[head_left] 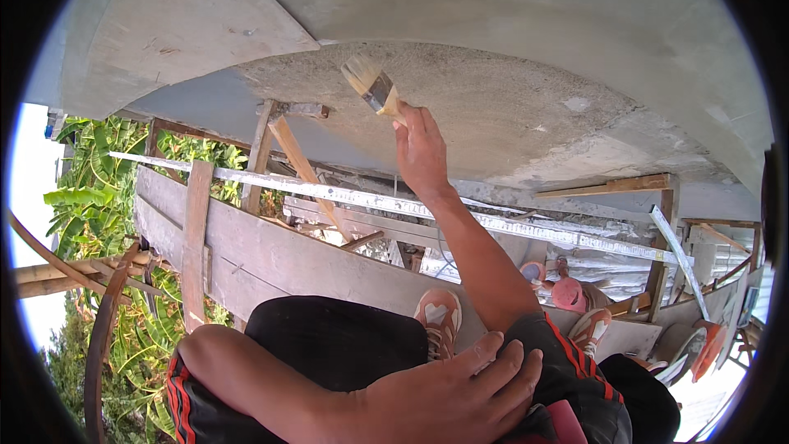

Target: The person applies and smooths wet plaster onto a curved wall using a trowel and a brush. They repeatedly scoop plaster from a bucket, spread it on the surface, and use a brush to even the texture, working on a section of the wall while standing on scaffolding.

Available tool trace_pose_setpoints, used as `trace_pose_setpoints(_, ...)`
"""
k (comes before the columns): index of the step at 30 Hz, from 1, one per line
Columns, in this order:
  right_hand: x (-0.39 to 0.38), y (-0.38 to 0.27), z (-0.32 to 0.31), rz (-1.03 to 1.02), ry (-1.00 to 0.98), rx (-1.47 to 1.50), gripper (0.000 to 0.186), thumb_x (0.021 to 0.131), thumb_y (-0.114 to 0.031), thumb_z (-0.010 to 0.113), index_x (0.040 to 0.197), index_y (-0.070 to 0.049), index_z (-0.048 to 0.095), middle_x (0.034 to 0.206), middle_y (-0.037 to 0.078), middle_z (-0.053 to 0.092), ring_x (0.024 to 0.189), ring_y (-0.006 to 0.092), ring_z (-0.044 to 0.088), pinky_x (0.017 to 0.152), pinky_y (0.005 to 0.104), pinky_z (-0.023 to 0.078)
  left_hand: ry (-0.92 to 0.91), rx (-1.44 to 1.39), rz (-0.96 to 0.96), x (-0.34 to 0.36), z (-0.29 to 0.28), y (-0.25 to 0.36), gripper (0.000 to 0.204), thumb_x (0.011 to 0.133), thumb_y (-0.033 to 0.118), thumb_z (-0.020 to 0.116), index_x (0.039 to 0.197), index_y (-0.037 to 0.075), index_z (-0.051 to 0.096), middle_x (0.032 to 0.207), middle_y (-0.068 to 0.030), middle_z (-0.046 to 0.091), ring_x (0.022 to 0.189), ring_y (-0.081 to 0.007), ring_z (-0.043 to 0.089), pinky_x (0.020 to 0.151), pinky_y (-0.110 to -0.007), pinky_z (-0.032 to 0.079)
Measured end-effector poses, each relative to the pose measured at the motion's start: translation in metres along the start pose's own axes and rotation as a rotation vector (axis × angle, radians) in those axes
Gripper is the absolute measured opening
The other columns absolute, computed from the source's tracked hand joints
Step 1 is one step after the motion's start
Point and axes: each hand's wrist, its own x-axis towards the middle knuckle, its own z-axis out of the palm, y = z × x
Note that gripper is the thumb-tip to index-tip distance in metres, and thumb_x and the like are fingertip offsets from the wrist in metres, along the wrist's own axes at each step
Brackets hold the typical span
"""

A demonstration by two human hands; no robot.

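Note:
My right hand [422, 144] is raised in the middle of the head view, closed around the handle of a paintbrush [374, 86]. The brush has pale bristles and a dark metal band, with its bristles toward the upper left. Behind it spreads a rough grey-brown concrete surface [493, 115]; whether the bristles touch it I cannot tell. Low in front of my body, my left hand [452, 390] reaches across to the right with fingers apart, loosely bent and holding nothing visible. A pinkish-red thing [565, 423] shows partly just below its fingers.
Smooth grey plaster [608, 25] curves overhead, with a flat board [181, 25] at upper left. A long whitish bar [353, 197] crosses above the plank walkway [288, 263] under my shoes. Wooden posts [197, 238], a pink container [569, 294] and an orange-handled tool [707, 349] stand around. Leafy plants [90, 189] lie left.

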Motion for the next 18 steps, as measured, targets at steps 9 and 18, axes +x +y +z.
trace_pose_setpoints(9,0.037,0.0,-0.058,-0.116,0.096,-0.191,0.038,0.108,-0.012,0.066,0.145,-0.004,0.062,0.118,0.016,0.066,0.103,0.0346,0.068,0.089,0.0452,0.056,0.187,0.103,-0.05,-0.001,0.012,0.01,0.04,0.096,0.031,0.062,0.123,0.006,0.078,0.138,-0.0122,0.069,0.13,-0.0297,0.061,0.118,-0.045,0.042)
trace_pose_setpoints(18,0.01,0.015,-0.043,-0.23,0.038,-0.106,0.041,0.102,-0.006,0.071,0.143,-0.007,0.065,0.116,0.015,0.067,0.105,0.0347,0.067,0.09,0.0454,0.057,-0.002,0.069,0.033,0.013,0.01,0.015,0.037,0.1,0.031,0.061,0.124,0.008,0.078,0.141,-0.0119,0.069,0.136,-0.0307,0.059,0.118,-0.045,0.041)
